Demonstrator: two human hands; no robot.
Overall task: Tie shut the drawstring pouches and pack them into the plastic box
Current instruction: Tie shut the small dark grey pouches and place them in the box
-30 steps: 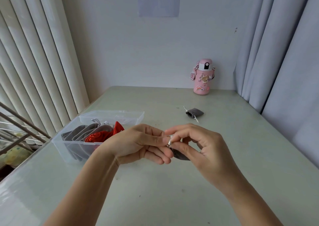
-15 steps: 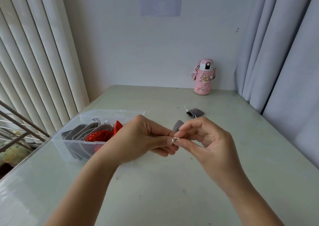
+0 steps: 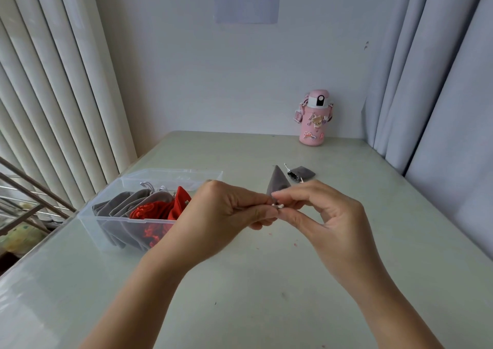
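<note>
Left hand [image 3: 226,210], right hand [image 3: 328,215]: fingertips [image 3: 286,194] pinch cord [image 3: 277,206] between them. Pouch [image 3: 277,182] sticks up just behind fingertips.
Advice: pull cord ends apart evenly; seat knot against neck.
Box [image 3: 112,220] near, left of fingers, part filled; clear its rim.
Loose pouch [image 3: 301,174] beyond fingers.
Open room right.

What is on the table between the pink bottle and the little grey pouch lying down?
Nothing: in the head view, only bare table lies between the pink bottle and the lying grey pouch.
</note>
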